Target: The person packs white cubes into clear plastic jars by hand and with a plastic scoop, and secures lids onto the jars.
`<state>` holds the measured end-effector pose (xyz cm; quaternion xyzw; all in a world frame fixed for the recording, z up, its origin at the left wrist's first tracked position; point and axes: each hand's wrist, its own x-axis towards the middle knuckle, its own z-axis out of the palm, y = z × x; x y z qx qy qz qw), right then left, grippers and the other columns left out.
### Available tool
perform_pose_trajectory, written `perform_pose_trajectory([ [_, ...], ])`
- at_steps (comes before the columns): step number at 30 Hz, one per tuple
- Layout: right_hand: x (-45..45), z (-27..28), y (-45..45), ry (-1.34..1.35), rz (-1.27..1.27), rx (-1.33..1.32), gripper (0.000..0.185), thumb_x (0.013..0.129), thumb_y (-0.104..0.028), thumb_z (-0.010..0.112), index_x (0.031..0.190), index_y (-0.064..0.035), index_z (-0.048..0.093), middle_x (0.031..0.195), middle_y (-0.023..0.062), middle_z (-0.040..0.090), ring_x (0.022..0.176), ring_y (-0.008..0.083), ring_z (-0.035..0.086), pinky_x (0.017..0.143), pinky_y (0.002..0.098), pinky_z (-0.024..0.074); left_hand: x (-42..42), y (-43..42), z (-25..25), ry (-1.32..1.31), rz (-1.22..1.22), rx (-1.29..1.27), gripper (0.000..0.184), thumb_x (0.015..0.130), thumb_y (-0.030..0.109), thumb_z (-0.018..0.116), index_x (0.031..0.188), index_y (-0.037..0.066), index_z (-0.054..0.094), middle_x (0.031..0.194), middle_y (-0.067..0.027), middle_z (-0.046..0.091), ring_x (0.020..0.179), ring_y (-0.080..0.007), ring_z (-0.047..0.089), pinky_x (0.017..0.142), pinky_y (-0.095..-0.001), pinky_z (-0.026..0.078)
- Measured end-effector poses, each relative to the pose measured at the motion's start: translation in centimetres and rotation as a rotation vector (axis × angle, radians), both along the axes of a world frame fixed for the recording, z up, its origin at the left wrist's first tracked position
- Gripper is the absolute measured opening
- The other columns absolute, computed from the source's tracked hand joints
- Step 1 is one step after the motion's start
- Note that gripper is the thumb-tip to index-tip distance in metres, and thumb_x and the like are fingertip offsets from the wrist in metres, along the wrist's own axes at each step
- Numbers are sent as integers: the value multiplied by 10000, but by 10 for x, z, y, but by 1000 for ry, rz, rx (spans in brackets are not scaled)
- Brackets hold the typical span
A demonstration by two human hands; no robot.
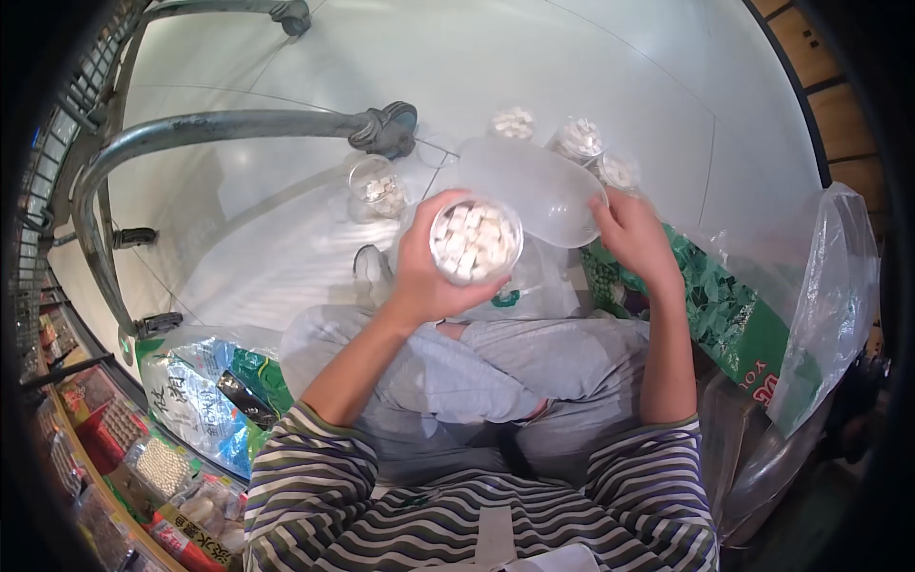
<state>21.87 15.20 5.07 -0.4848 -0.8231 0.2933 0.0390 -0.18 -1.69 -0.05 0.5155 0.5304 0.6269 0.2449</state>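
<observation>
My left hand [431, 262] is wrapped around a clear plastic tub [476, 240], its open top facing me. White cube-shaped pieces fill it close to the rim. Out to the right, my right hand [632, 234] pinches the near edge of a translucent plastic scoop [534, 191]. The scoop is long and rounded, and no white pieces can be made out in it. Beyond it on the floor stand more tubs of white pieces, one at the back [513, 124], one behind the scoop [579, 140] and one partly hidden [618, 172]. A further tub [379, 194] sits to the left.
Left of me is a metal cart frame [229, 124] with a caster [386, 129] close to the left tub. A large green printed plastic bag [729, 300] lies at my right. Packaged goods [162, 467] fill a low shelf at lower left, beside a blue-and-white bag [195, 386].
</observation>
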Motion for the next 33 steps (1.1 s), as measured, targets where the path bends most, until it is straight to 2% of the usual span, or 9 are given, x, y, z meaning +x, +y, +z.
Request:
perform_pose_trajectory([
  [1, 2, 3, 3, 6, -10, 0, 344, 962, -304, 508, 948, 18, 629, 728, 201, 655, 707, 396, 656, 680, 474, 503, -1, 3, 0, 60, 3, 38, 871, 597, 174, 926, 1317, 4, 467, 1168, -131, 614, 1091, -213, 627, 958, -348, 509],
  [3, 7, 6, -2, -72, 32, 69, 338, 943, -305, 506, 963, 5, 640, 821, 240, 666, 818, 461, 636, 730, 521, 501, 0, 2, 1, 14, 35, -121, 856, 598, 167, 921, 1309, 8, 473, 1172, -130, 617, 1105, -217, 625, 962, -351, 510],
  [9, 21, 5, 4, -97, 53, 92, 352, 946, -308, 503, 921, 26, 614, 812, 242, 628, 807, 437, 619, 737, 491, 475, -9, 11, 0, 156, 64, -203, 820, 612, 164, 899, 1309, 14, 493, 1192, -153, 619, 1116, -243, 634, 959, -360, 511],
  [10, 21, 6, 3, -94, 52, 86, 352, 946, -308, 503, 921, 26, 614, 812, 242, 628, 807, 437, 619, 737, 491, 475, -13, 13, -3, 247, 89, -179, 803, 585, 149, 878, 1295, 25, 524, 1176, -145, 626, 1111, -295, 630, 955, -391, 500],
  [11, 20, 7, 2, -145, 66, 91, 345, 944, -304, 501, 919, 20, 617, 816, 242, 634, 824, 435, 625, 747, 498, 478, -16, 14, -4, 250, 88, -186, 803, 585, 149, 878, 1295, 25, 524, 1176, -145, 626, 1111, -295, 630, 955, -391, 500],
  [14, 14, -6, -5, -211, 128, 132, 336, 948, -297, 489, 906, 11, 617, 816, 243, 646, 841, 435, 637, 761, 517, 487, -20, 18, 0, 613, 122, -187, 790, 513, 107, 815, 1267, 67, 582, 1152, -132, 627, 1079, -357, 587, 954, -444, 439],
  [17, -1, -16, -19, -232, 214, 119, 328, 959, -284, 470, 900, 6, 611, 805, 245, 658, 829, 441, 645, 763, 538, 498, -17, 20, 5, 847, 78, -119, 728, 539, 71, 786, 1247, 90, 618, 1150, -115, 629, 1087, -322, 592, 959, -441, 433],
  [23, -19, -31, -37, -209, 327, -34, 357, 947, -265, 440, 945, 23, 651, 850, 250, 698, 818, 432, 685, 771, 521, 546, 3, 19, 0, 1055, -76, -132, 689, 569, 17, 739, 1239, 147, 641, 1166, -86, 620, 1135, -306, 573, 1021, -481, 411],
  [33, -23, -35, -34, -195, 298, -113, 373, 945, -266, 439, 1007, 28, 661, 945, 262, 701, 905, 438, 680, 836, 512, 535, 4, 13, -7, 1116, 21, -201, 757, 566, 46, 780, 1291, 176, 608, 1246, -87, 594, 1193, -315, 545, 1073, -530, 356],
])
